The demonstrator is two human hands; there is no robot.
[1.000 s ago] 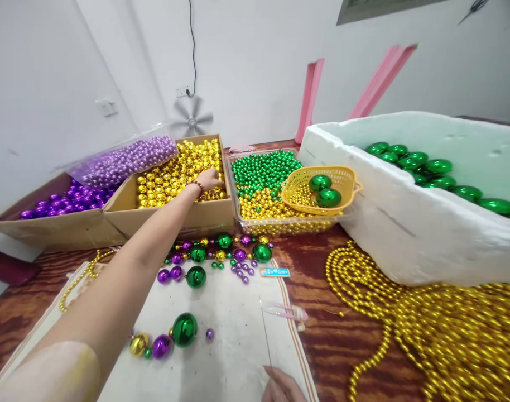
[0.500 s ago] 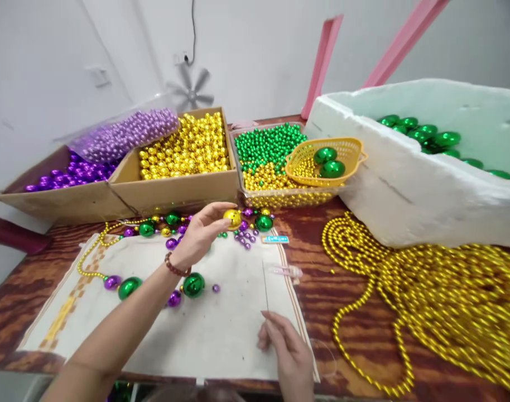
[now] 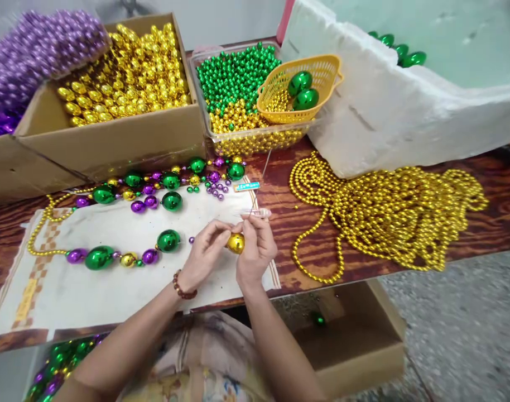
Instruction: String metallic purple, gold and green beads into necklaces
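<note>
- Over the cloth (image 3: 112,290) at the near edge of the tabletop (image 3: 313,234), the head view shows me both hands meeting around one gold bead (image 3: 236,243). The left hand (image 3: 205,254) pinches it between thumb and fingertips. The right hand (image 3: 255,251) is bunched tight against its other side.
- As I judge it, the stringing is partly done. A short strand (image 3: 112,257) of green, purple and gold beads lies on the cloth left of the hands, and the gold bead is not yet on it.
- Plenty looks left: loose beads (image 3: 171,181) line the cloth's far edge, and the cardboard box (image 3: 112,139) behind them is heaped with gold ones.
- I cannot tell whether the right hand grips a needle or thread; only a faint thin line shows above its fingers.
- At the top right, the foam box (image 3: 384,111) is cut off by the frame.
</note>
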